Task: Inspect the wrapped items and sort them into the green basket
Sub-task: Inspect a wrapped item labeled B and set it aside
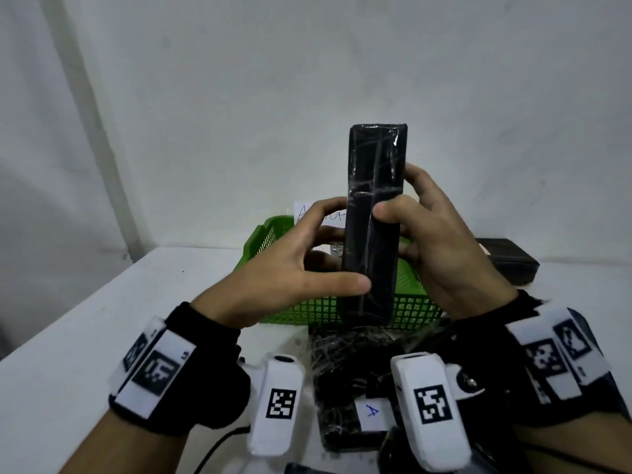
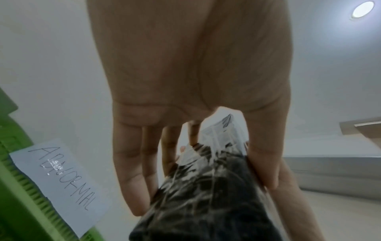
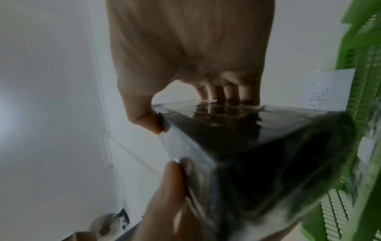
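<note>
Standing upright between both hands in the head view, a long black box wrapped in clear crinkled film (image 1: 372, 220) is raised above the green mesh plastic basket (image 1: 270, 234), its lower end just over the basket's near rim. The left hand (image 1: 290, 268) grips its left edge, thumb on the near face; the right hand (image 1: 441, 241) clasps the right edge, thumb across the front. Bare white table (image 1: 85, 336) lies left of the left hand; more film-wrapped black items (image 1: 342, 354) sit below the wrists.

From the left wrist, fingers (image 2: 132, 163) curl around the box (image 2: 206, 203), beside a paper label reading ABNORMAL (image 2: 62, 179).

From the right wrist, fingertips (image 3: 233, 96) press the far face, the thumb (image 3: 144, 120) the near edge.
</note>
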Demonstrator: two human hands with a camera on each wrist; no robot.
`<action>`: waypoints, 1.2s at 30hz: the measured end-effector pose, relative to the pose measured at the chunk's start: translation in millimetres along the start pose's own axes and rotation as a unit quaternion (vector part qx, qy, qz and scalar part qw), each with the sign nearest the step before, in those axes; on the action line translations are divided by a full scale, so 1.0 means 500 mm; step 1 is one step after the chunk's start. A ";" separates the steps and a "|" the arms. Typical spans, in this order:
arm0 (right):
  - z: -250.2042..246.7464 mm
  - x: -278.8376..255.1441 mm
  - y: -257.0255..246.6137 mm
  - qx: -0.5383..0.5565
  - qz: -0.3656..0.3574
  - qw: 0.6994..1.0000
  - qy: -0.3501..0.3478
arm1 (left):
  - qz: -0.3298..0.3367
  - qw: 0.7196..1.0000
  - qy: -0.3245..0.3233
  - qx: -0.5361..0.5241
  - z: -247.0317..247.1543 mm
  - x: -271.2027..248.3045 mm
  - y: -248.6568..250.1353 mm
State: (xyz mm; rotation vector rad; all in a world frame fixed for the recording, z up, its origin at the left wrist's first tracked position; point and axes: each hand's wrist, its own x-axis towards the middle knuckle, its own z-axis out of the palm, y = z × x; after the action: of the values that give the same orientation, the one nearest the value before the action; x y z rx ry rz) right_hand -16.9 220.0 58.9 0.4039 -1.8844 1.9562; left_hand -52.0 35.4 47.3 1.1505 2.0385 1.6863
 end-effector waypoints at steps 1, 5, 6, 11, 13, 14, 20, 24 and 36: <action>0.003 -0.001 0.002 -0.010 -0.015 1.000 0.012 | 0.003 1.000 0.000 -0.003 0.001 0.002 -0.002; 0.006 -0.009 0.011 -0.063 -0.064 0.996 -0.023 | 0.031 0.999 0.027 -0.008 -0.003 0.007 -0.010; 0.003 -0.011 0.010 -0.080 -0.064 0.993 -0.058 | 0.042 0.999 0.035 0.002 -0.008 0.007 -0.014; -0.005 -0.015 -0.016 -0.030 -0.018 0.984 -0.175 | 0.105 0.977 0.091 0.163 -0.031 0.014 -0.032; -0.004 -0.016 -0.021 -0.018 -0.028 0.985 -0.167 | 0.153 0.952 0.125 0.235 -0.032 0.017 -0.036; -0.002 -0.016 -0.020 -0.030 -0.044 0.986 -0.161 | 0.174 0.942 0.136 0.253 -0.032 0.018 -0.037; 0.016 -0.013 -0.013 -0.087 -0.129 0.981 -0.116 | 0.199 0.935 0.158 0.248 -0.029 0.017 -0.039; 0.018 -0.011 -0.003 -0.111 -0.120 0.981 -0.105 | 0.157 0.950 0.135 0.234 -0.030 0.018 -0.045; -0.154 -0.033 -0.054 -0.266 0.090 0.951 -0.130 | 0.175 0.968 0.177 0.018 0.062 0.038 -0.020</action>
State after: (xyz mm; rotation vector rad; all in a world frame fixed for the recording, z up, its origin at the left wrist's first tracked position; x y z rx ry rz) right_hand 15.2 295.7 70.9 0.3452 -2.5925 1.4512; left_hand -48.5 70.7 34.5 1.3701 2.1709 2.1682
